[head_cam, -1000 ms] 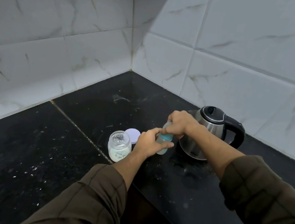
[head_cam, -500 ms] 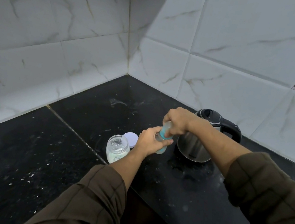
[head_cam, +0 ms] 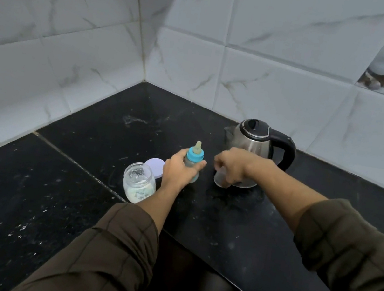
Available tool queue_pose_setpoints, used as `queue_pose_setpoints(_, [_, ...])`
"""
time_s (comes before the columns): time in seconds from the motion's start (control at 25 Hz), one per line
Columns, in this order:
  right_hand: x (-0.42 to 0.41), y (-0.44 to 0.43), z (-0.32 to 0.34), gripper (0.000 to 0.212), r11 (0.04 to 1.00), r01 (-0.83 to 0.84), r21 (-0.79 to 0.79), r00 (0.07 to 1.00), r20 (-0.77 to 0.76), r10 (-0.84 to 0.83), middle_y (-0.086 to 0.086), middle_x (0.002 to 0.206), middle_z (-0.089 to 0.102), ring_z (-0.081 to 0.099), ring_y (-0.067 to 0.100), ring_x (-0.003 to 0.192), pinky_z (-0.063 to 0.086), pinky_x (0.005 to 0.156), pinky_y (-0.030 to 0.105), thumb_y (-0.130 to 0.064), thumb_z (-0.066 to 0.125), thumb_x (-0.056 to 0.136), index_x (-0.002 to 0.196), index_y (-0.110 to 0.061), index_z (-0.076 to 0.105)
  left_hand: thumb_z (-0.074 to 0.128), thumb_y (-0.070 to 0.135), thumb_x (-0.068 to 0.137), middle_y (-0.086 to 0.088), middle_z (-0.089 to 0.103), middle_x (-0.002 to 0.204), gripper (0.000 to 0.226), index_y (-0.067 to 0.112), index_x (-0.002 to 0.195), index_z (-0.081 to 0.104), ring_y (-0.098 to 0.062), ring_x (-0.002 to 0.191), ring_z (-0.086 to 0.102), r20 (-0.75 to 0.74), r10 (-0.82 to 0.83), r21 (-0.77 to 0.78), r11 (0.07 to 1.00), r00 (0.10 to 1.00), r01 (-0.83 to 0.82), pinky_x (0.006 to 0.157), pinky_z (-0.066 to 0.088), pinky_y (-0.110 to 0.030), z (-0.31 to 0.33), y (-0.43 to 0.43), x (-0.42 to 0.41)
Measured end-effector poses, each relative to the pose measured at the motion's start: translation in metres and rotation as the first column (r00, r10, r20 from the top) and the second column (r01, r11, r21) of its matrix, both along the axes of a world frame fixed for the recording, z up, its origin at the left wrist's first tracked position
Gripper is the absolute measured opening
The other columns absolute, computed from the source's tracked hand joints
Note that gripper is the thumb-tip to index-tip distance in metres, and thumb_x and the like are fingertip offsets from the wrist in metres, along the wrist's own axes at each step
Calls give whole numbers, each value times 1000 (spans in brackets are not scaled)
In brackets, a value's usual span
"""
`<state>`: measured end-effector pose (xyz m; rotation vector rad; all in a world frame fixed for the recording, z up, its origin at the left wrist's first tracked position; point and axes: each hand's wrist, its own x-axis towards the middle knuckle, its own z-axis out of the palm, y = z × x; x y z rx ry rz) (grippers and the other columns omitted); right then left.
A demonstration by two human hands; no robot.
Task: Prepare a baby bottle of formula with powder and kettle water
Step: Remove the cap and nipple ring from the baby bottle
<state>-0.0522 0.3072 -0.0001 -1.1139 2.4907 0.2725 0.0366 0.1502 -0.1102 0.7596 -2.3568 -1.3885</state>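
Steel kettle [head_cam: 252, 142] behind right hand [head_cam: 233, 166]; powder jar [head_cam: 138, 184] beside left hand [head_cam: 179, 171].

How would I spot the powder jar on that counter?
Start at the steel kettle near the back wall and look left, past both hands. The powder jar stands nearest the counter's seam: clear, lidless, white powder inside, with a round lilac lid lying just behind it.

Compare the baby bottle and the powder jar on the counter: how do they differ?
The bottle is slim and closed by a blue ring with a teat; the jar is squat and open, its lilac lid lying behind it. The left hand grips the bottle; the jar stands untouched. Both are upright and clear.
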Motion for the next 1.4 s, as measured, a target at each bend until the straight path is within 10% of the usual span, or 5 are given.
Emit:
queue_pose_setpoints(0.68, [18,13,-62,61,978,-30,205,999,27,25,6,120,65,65,25,104,55,79,35,-32,85,80,133,-20,59,88,53,77,13,74,120,62,24,129,68,-7,112,68,-58,-79,34,996,995,81,101,57,-39,7,9,1])
queue_pose_setpoints(0.92, [-9,-23,11,45,865,308,-396,950,178,-257,5,107,69,74,26,83,65,64,35,-32,69,80,122,-23,55,89,58,71,14,77,101,58,28,118,75,-5,96,71,-19,-84,-38,996,996,83,89,60,-36,15,6,-1])
queue_pose_setpoints(1.4, [-4,-66,23,38,947,176,-269,979,-49,-196,-1,47,64,62,12,48,48,53,26,-47,78,79,72,-13,63,91,54,68,12,78,89,46,29,103,77,-9,88,73,18,-111,-82,990,994,112,85,62,-40,27,-6,-7])
